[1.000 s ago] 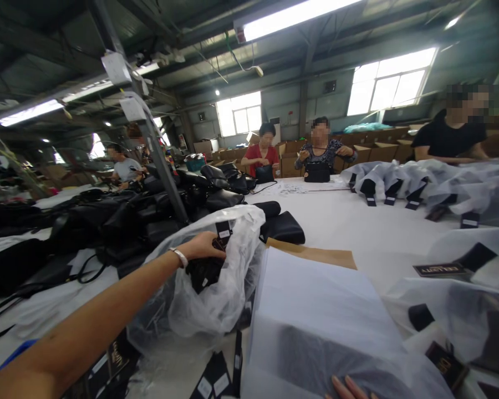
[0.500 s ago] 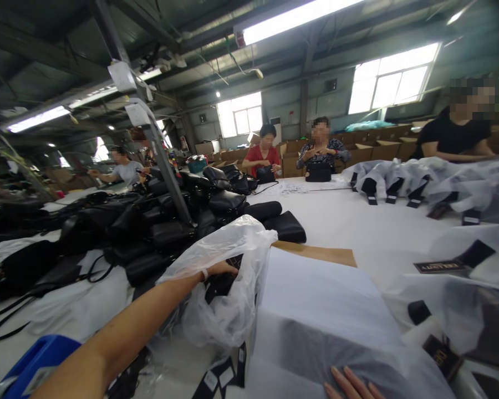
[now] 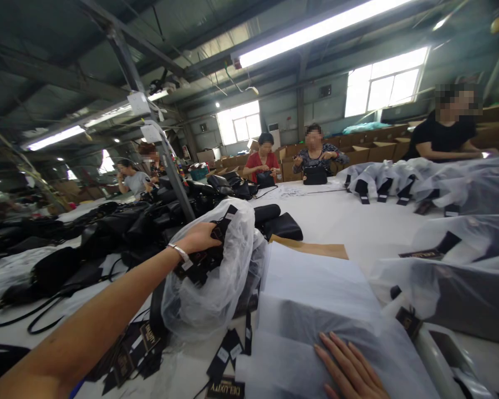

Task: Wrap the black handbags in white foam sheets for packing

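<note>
My left hand [image 3: 200, 237], with a bracelet at the wrist, is closed on black tags [image 3: 222, 228] at the mouth of a clear plastic bag [image 3: 228, 293]. More dark tags show inside that bag. My right hand [image 3: 349, 366] lies flat with fingers spread on a translucent white wrapping [image 3: 283, 354], which covers something dark. White sheets [image 3: 316, 277] extend beyond it, over a piece of brown card [image 3: 332, 250]. Loose black tags [image 3: 227, 354] lie between the bag and the wrapping, and others [image 3: 125, 360] lie under my left forearm.
Black handbags [image 3: 108, 227] are heaped at the left around a metal post [image 3: 174, 188]. Plastic-wrapped bags [image 3: 466, 282] line the right side of the white table [image 3: 328, 213]. A white device [image 3: 444, 354] sits at lower right. Several people are across the table, with cardboard boxes [image 3: 382, 151] behind.
My left hand has risen and moved left, now with tags in its grip at the plastic bag's mouth. More of my right hand shows, still flat on the wrapping. The view has shifted.
</note>
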A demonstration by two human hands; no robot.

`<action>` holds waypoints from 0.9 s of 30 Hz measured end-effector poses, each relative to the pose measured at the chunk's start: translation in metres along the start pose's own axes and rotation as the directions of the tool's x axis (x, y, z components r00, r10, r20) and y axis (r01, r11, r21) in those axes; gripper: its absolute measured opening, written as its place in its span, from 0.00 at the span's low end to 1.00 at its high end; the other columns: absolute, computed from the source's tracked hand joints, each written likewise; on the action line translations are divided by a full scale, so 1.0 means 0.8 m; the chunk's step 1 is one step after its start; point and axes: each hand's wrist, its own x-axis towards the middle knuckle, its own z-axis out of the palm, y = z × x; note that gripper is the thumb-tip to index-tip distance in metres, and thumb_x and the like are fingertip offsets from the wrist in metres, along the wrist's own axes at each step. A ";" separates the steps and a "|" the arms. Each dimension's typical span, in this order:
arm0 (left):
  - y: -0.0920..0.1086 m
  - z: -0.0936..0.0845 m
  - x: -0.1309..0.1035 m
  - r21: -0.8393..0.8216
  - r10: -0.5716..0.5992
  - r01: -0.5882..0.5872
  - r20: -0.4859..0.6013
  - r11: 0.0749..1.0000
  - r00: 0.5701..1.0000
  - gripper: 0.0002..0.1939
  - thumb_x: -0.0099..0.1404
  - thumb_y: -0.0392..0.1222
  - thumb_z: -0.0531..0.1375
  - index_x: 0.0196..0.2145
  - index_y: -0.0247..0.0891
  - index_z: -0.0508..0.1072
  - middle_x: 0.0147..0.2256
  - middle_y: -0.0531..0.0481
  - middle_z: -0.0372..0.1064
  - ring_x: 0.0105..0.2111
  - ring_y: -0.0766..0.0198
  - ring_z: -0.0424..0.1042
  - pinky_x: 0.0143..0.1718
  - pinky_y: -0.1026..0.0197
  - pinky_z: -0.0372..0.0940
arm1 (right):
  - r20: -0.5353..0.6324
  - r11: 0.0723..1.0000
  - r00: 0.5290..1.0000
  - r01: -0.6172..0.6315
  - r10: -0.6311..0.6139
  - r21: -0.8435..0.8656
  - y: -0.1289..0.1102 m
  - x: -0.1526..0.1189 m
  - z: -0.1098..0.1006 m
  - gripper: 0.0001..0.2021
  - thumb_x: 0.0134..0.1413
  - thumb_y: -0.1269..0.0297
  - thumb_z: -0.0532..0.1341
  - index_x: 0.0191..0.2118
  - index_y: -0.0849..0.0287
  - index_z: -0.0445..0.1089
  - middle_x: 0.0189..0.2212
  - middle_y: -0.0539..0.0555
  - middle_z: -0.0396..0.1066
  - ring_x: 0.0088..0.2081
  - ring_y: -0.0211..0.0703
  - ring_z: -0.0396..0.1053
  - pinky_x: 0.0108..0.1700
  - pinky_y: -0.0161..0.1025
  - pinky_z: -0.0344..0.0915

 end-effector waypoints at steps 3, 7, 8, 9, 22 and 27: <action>0.000 -0.041 -0.016 0.061 0.005 -0.003 -0.034 0.998 0.999 0.22 0.48 0.55 0.66 0.38 0.38 0.78 0.39 0.41 0.77 0.42 0.43 0.75 0.44 0.51 0.66 | 0.033 0.999 0.999 -0.038 0.038 0.000 -0.006 -0.002 -0.004 0.24 0.62 0.51 0.56 0.60 0.54 0.67 0.61 0.54 0.65 0.59 0.50 0.66 0.60 0.43 0.59; 0.002 -0.089 -0.040 0.087 -0.008 0.014 -0.065 0.996 0.998 0.20 0.46 0.54 0.68 0.35 0.39 0.78 0.37 0.42 0.78 0.42 0.44 0.75 0.46 0.52 0.66 | 0.031 0.998 0.998 -0.063 0.063 0.011 -0.011 -0.006 -0.005 0.26 0.62 0.50 0.56 0.62 0.55 0.64 0.64 0.53 0.61 0.61 0.51 0.63 0.60 0.44 0.58; 0.002 -0.100 -0.046 0.082 -0.016 0.022 -0.073 0.996 0.997 0.20 0.46 0.54 0.68 0.34 0.39 0.78 0.36 0.43 0.78 0.42 0.44 0.75 0.46 0.52 0.66 | 0.027 0.998 0.998 -0.064 0.064 0.014 -0.011 -0.007 -0.004 0.26 0.62 0.51 0.56 0.63 0.55 0.64 0.64 0.53 0.60 0.61 0.51 0.62 0.60 0.44 0.57; 0.002 -0.110 -0.053 0.073 -0.026 0.032 -0.082 0.997 0.996 0.20 0.45 0.54 0.68 0.33 0.39 0.78 0.36 0.44 0.78 0.42 0.44 0.75 0.46 0.52 0.67 | 0.024 0.998 0.998 -0.064 0.064 0.017 -0.012 -0.009 -0.003 0.26 0.62 0.51 0.56 0.63 0.56 0.63 0.64 0.54 0.59 0.61 0.51 0.62 0.61 0.45 0.57; -0.004 -0.178 -0.129 -0.435 -0.129 0.065 -0.121 0.898 0.984 0.29 0.46 0.55 0.72 0.42 0.35 0.75 0.39 0.46 0.80 0.36 0.53 0.79 0.37 0.56 0.75 | -0.009 0.993 0.995 -0.099 0.100 0.061 -0.016 -0.010 0.001 0.27 0.64 0.51 0.56 0.64 0.54 0.61 0.65 0.53 0.59 0.63 0.50 0.60 0.62 0.45 0.57; -0.006 -0.200 -0.137 -0.652 -0.226 0.085 -0.135 0.753 0.965 0.32 0.38 0.51 0.76 0.41 0.34 0.76 0.37 0.45 0.80 0.36 0.53 0.79 0.39 0.53 0.76 | -0.013 0.995 0.996 -0.093 0.093 0.045 -0.016 -0.009 -0.003 0.27 0.63 0.51 0.57 0.64 0.55 0.62 0.65 0.53 0.59 0.62 0.49 0.61 0.60 0.44 0.60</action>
